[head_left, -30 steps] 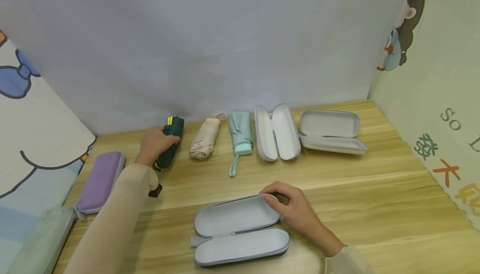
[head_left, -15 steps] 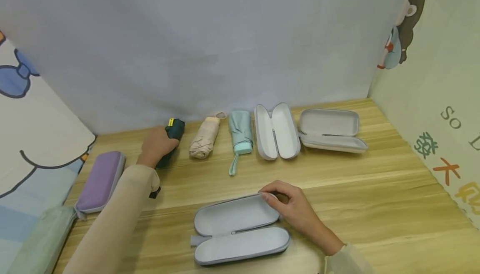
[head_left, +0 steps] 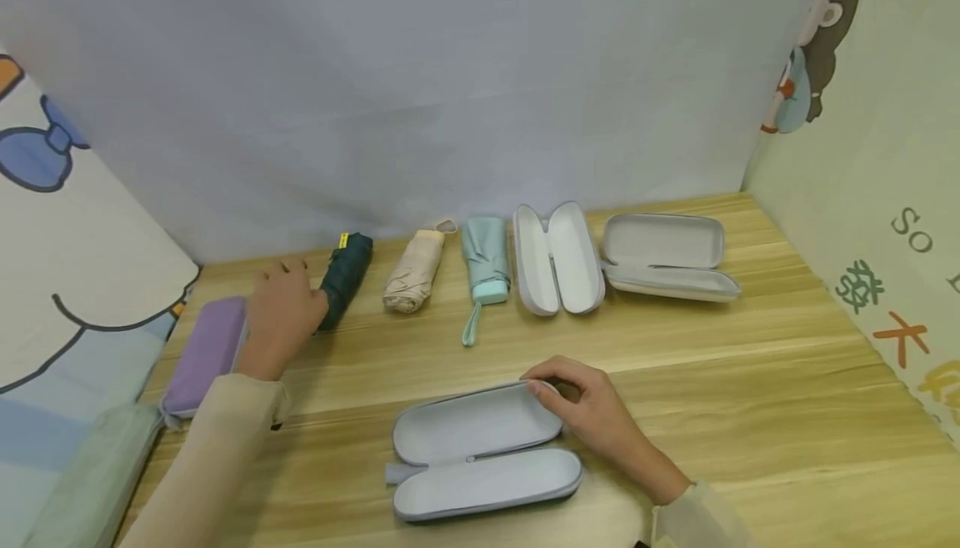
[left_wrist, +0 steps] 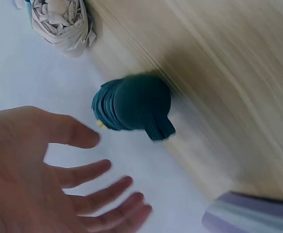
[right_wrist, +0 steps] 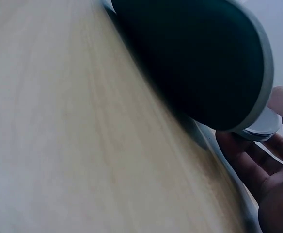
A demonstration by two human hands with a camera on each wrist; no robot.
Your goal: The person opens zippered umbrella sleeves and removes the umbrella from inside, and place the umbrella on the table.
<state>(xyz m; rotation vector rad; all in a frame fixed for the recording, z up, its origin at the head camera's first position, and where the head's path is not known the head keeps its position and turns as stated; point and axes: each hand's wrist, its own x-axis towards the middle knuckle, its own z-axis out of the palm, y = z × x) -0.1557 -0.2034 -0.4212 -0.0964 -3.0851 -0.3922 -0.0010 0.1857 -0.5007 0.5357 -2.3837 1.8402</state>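
My left hand (head_left: 281, 314) is just left of a folded dark green umbrella (head_left: 348, 277). Its fingers are spread loosely in the left wrist view, apart from the umbrella's rounded end (left_wrist: 141, 99) and strap. At the front lies an unzipped long case (head_left: 487, 481), pale grey inside, its two halves side by side. My right hand (head_left: 592, 410) pinches the far half's rim at the right end, thumb inside. In the right wrist view the case's outer shell (right_wrist: 195, 63) looks dark green, the fingers (right_wrist: 248, 165) at its edge.
A beige umbrella (head_left: 415, 273) and a light blue umbrella (head_left: 486, 256) lie along the back, beside an upright open white-lined case (head_left: 576, 264) and another open case (head_left: 663, 243). At left are a purple case (head_left: 204, 356) and a pale green case (head_left: 97, 473).
My left hand has let go of the dark green umbrella and drawn back to the left, fingers opening. The umbrella stays on the table. My right hand keeps its hold on the case rim.
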